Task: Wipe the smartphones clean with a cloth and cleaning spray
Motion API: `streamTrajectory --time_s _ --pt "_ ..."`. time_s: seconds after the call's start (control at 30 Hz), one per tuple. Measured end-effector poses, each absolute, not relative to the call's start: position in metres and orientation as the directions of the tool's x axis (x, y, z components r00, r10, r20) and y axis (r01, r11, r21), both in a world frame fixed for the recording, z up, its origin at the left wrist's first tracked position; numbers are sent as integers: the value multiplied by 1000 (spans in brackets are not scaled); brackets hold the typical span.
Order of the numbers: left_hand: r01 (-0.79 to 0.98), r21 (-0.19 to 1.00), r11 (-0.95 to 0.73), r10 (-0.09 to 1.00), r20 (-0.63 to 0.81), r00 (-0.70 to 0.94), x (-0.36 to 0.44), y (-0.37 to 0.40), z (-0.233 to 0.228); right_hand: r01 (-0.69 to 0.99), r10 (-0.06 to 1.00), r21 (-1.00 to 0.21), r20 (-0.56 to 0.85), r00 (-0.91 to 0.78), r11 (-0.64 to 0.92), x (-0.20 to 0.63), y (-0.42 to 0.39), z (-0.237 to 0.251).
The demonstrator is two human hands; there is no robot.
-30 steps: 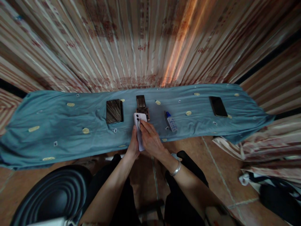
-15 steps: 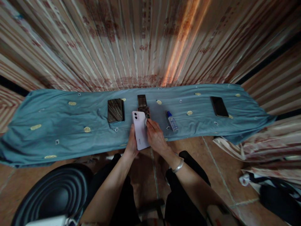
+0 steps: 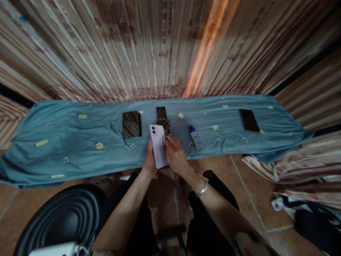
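Left grip (image 3: 150,161) under white phone (image 3: 158,145); right grip (image 3: 176,154) at edge

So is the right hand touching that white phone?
Touching. The head view shows the right hand with its fingertips pressed on the white phone, while the left hand grips its other edge.

Pale pink phone (image 3: 158,146), back side up, twin camera lenses at the far left corner, faint lettering along the lower back. Held lengthwise, slightly tilted, above the near edge of the blue-clothed tabletop (image 3: 80,142), just near of a patterned phone (image 3: 164,121) lying flat.
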State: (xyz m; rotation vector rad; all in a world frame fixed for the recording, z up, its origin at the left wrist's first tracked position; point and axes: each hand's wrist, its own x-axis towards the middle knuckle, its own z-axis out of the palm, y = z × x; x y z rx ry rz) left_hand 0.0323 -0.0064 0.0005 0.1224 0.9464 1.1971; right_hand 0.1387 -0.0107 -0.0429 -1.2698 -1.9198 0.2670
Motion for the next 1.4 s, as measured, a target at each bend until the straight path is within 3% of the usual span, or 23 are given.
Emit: streamTrajectory --time_s 0.3,0.53,0.93,1.4 --pt "-770 517 373 813 -582 4 36 -5 -9 661 824 -539 520 -227 522 133 -15 -36" --pt "-732 579 359 852 -523 4 33 -7 -24 633 784 -515 565 -256 577 127 -18 -34" --pt "-724 579 375 850 -526 20 35 -7 -28 630 734 -463 623 -269 624 125 -21 -28" --pt "-781 507 364 811 -585 -2 36 -4 -14 635 777 -478 522 -351 607 127 -25 -29"
